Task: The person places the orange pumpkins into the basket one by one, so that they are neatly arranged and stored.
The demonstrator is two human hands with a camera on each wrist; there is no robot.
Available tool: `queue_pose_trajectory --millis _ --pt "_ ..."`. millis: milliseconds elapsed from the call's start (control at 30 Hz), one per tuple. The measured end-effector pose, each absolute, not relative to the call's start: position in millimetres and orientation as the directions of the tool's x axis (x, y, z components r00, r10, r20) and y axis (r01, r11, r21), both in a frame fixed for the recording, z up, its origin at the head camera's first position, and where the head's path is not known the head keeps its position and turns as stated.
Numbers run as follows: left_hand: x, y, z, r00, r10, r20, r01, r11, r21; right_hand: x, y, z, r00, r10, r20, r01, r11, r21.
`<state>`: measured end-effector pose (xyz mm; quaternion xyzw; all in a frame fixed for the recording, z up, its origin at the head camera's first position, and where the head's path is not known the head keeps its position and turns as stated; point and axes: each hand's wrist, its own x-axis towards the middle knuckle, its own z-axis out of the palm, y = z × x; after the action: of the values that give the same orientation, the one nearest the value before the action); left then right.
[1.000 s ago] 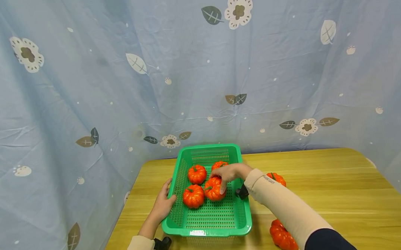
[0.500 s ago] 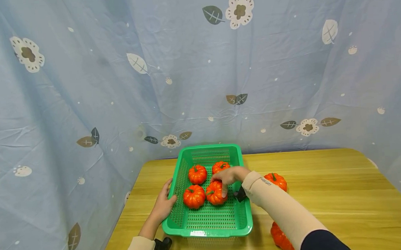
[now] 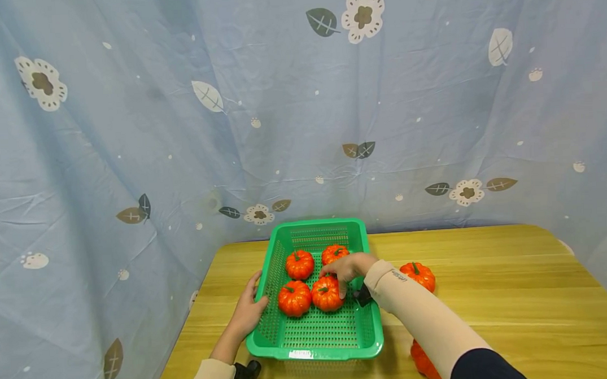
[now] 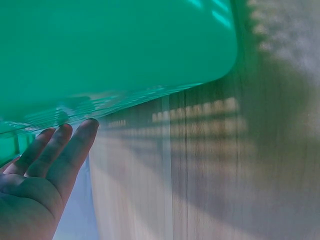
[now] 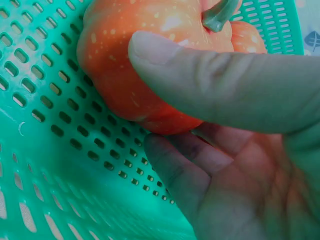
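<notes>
A green plastic basket point(image 3: 316, 353) with pierced walls holds several orange-red toy pumpkins with green stems. At its left side, my left hand point(image 3: 248, 306) holds the rim, thumb over the edge and fingers along the outer wall; the left wrist view shows those fingertips against the green wall point(image 4: 125, 55). Inside the basket, my right hand point(image 3: 345, 269) is around the front right pumpkin point(image 3: 325, 296), which sits on the basket floor. In the right wrist view my thumb point(image 5: 200, 82) lies across that pumpkin point(image 5: 120, 65), with the other fingers low at its side.
Right of the basket, a pumpkin point(image 3: 420, 276) stands on the wooden table point(image 3: 516, 293). Nearer the front, another pumpkin point(image 3: 424, 362) is partly hidden by my right sleeve point(image 3: 420, 309). A blue patterned curtain point(image 3: 299, 99) hangs behind the table.
My right hand has lowered the pumpkin a little, towards the front of the basket, and its thumb has shifted slightly right. The left hand stays at the basket's side.
</notes>
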<state>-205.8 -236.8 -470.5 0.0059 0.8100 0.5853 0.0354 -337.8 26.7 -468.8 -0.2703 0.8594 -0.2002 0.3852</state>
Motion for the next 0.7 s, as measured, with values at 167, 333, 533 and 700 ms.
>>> queue_pose_trajectory --millis 167,333,533,700 --pt "-206.3 -237.2 -471.6 -0.998 0.048 -0.048 -0.031 0.313 0.949 -335.5 26.2 -468.2 -0.573 -0.615 -0.542 -0.300 0.773 -0.559" --pt "-205.2 -236.2 -469.5 -0.997 0.053 -0.048 -0.029 0.318 0.948 -335.1 26.0 -465.7 -0.571 -0.609 -0.550 -0.310 0.780 -0.543" --pt "-210.0 -239.0 -478.7 -0.998 0.047 -0.050 -0.032 0.322 0.946 -334.5 25.7 -455.1 -0.549 -0.636 -0.542 -0.375 0.767 -0.521" --pt "-218.7 -245.1 -497.6 -0.999 0.027 -0.041 -0.030 0.332 0.943 -336.7 29.7 -443.0 -0.540 -0.680 -0.496 -0.435 0.730 -0.528"
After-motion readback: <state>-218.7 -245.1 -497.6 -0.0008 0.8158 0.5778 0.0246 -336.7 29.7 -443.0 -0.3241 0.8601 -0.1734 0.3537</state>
